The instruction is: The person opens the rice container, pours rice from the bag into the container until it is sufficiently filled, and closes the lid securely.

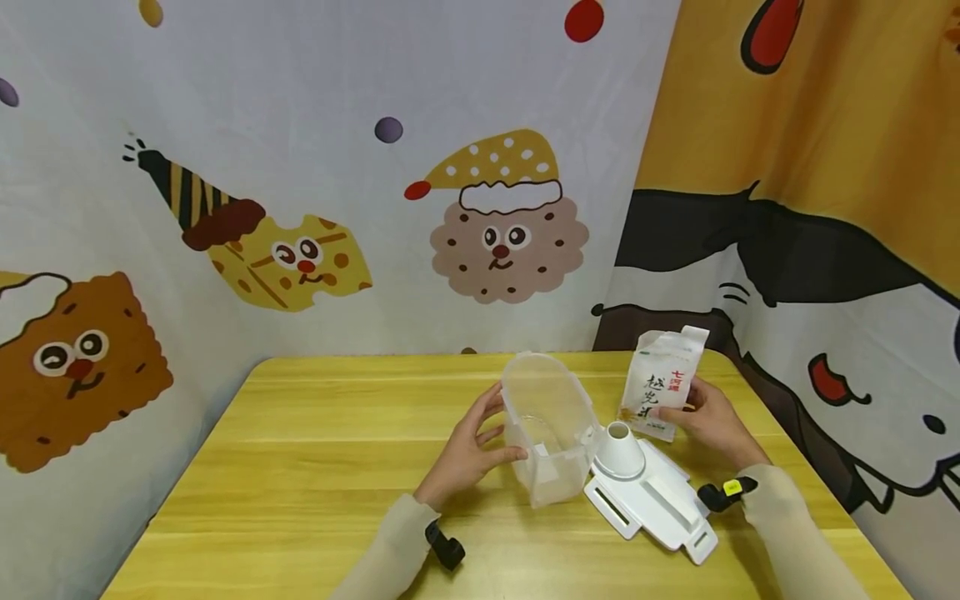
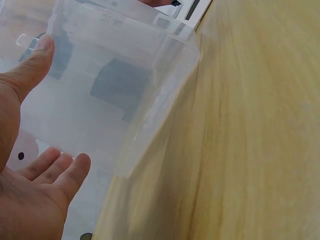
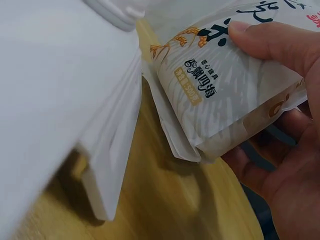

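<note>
My left hand holds a clear plastic container by its side, with its open top facing up. In the left wrist view the thumb lies on one face of the container and the fingers reach along its lower side. My right hand grips a white rice bag printed with dark and red characters. The right wrist view shows the thumb on the front of the bag and the other fingers behind it. Between container and bag lies a white lid with a cone-shaped spout.
The wooden table stretches out to the left of the container. A printed curtain hangs behind the table and along its right side. The lid sits close beside the bag in the right wrist view.
</note>
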The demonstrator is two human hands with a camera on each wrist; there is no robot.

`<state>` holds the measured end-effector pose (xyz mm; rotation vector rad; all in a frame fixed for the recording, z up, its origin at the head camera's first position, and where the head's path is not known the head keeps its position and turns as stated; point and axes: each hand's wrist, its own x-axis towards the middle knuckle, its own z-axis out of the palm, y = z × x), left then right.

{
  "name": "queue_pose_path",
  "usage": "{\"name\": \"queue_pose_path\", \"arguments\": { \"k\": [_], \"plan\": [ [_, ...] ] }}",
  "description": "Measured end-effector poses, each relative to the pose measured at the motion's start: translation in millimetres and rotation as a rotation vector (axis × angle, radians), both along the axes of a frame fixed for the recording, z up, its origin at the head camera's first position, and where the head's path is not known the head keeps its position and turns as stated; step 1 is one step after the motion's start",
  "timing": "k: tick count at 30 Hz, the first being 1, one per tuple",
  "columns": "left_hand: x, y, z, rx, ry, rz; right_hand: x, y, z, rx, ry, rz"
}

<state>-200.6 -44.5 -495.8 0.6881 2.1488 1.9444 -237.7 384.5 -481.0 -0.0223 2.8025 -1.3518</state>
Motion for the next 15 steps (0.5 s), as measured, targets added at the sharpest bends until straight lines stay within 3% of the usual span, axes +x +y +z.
{"name": "queue_pose_path", "arguments": {
  "k": [9,15],
  "plan": [
    [-0.2,0.2,2.1,0.012,0.014,0.002,8.4,-8,20.9,0.001,0.042,-0.013],
    [-0.4,-3.0,5.0,-0.048,0.020,0.017,18.9,-12,32.6,-0.013,0.070,-0.016]
  ]
}}
